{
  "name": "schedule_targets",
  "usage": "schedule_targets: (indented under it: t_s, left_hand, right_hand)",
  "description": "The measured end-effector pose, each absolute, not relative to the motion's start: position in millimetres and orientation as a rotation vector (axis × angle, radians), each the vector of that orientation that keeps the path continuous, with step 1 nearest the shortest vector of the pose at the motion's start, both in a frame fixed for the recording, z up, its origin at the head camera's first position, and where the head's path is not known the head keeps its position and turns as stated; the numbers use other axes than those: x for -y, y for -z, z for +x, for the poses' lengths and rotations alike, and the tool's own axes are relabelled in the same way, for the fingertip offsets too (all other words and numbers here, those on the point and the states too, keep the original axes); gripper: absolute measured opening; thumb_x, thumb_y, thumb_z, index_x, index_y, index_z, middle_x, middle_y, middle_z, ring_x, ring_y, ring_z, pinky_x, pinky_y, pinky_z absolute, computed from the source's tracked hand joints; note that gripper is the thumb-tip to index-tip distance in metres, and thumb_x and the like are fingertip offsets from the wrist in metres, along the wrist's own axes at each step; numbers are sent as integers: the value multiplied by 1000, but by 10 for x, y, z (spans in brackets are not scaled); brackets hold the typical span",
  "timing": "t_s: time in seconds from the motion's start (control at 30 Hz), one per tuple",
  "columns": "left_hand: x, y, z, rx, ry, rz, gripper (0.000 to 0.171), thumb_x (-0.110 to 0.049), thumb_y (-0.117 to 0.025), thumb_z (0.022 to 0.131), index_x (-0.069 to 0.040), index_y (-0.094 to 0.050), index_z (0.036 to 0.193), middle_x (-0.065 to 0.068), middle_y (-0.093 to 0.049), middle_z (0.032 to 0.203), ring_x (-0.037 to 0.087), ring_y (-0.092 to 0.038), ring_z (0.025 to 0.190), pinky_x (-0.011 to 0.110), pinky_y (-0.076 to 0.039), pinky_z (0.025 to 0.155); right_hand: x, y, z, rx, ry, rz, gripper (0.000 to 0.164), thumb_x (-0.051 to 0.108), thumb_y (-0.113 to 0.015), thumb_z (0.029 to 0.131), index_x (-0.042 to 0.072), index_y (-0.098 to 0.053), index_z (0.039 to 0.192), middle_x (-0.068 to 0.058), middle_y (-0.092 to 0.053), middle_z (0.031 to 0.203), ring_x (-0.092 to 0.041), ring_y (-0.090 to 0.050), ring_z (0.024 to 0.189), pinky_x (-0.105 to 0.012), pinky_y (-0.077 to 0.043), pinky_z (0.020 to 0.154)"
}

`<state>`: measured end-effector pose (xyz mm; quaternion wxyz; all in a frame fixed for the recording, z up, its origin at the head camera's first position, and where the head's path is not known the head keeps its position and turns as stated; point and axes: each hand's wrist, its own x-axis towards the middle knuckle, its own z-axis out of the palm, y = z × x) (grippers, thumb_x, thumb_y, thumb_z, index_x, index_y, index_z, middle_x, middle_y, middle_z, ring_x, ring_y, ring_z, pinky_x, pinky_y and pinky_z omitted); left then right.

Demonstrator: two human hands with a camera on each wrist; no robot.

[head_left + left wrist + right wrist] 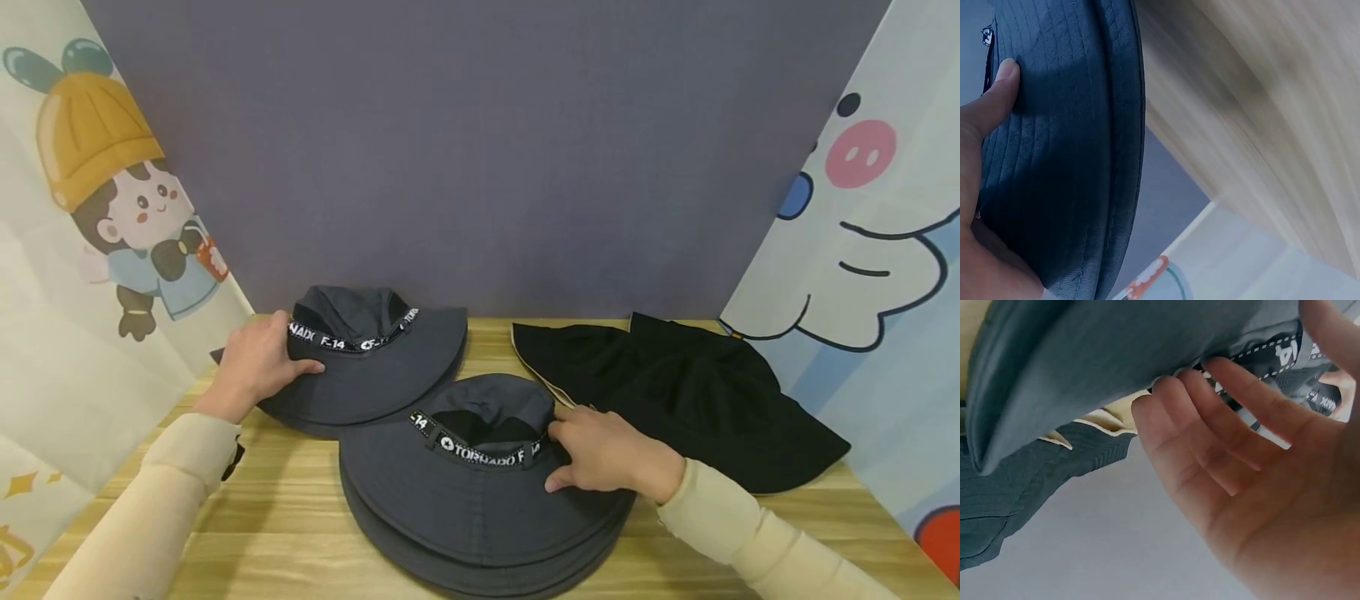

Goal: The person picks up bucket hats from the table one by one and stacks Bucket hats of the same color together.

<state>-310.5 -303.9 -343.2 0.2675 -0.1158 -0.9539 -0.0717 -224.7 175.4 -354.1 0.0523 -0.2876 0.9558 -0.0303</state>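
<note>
Two piles of dark grey wide-brimmed sun hats show in the head view. My left hand (258, 362) grips the left sun hat (375, 387) at its left side, thumb on the brim and fingers behind the crown. In the left wrist view the thumb presses on the stitched brim (1054, 137), with a second brim edge close beside it. My right hand (611, 450) holds the front sun hat (480, 500) at its right side, its thumb on the brim. Its fingers (1229, 419) bend in by the lettered band in the right wrist view. More brims lie under the front hat.
Black hats (697, 408) with a pale lining edge lie at the right on the wooden table (255, 517). A grey panel (487, 150) stands behind, and cartoon-printed sheets (60, 350) flank both sides. The front pile overlaps the left pile.
</note>
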Motion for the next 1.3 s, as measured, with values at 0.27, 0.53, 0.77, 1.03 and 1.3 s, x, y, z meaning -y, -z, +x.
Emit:
schedule_targets:
  t_s: [0.27, 0.53, 0.77, 1.03, 1.3]
  left_hand:
    - [2955, 3378, -3087, 2551, 175, -326, 70, -43, -97, 61, 1, -48, 85, 20, -58, 73, 47, -58, 70, 60, -43, 60]
    - [2877, 3336, -3052, 2507, 137, -354, 70, -44, -98, 61, -2, -47, 83, 15, -52, 67, 40, -53, 59, 53, -40, 54]
    - [2837, 3314, -3036, 2440, 115, -408, 68, -44, -98, 60, -4, -46, 79, 9, -46, 62, 34, -49, 54, 46, -36, 50]
    - [2769, 3258, -3011, 2397, 93, -438, 67, -43, -98, 60, -4, -47, 79, 9, -44, 62, 35, -48, 56, 44, -33, 51]
    - [2713, 3224, -2980, 2331, 28, -481, 67, -43, -99, 59, -5, -46, 76, 7, -42, 60, 31, -45, 52, 40, -30, 49]
  right_hand:
    - [-1702, 3488, -2433, -2971, 155, -902, 24, 37, -83, 85, 19, -66, 84, 7, -57, 83, -12, -54, 70, -37, -48, 61]
    - [-1676, 3413, -2537, -2968, 205, -903, 17, 21, -76, 93, 21, -62, 83, 6, -53, 83, -11, -48, 66, -33, -43, 56]
    - [-1577, 3356, -2640, -3057, 289, -926, 10, 19, -73, 94, 18, -64, 90, 3, -55, 87, -12, -50, 66, -32, -43, 55]
    - [-1468, 3236, -2808, -3037, 403, -913, 29, 27, -72, 97, 10, -67, 118, -8, -62, 110, -17, -57, 81, -36, -50, 67]
    - [-1348, 3148, -3015, -3070, 471, -863, 59, 32, -70, 98, 4, -50, 147, -18, -48, 143, -35, -51, 128, -52, -49, 97]
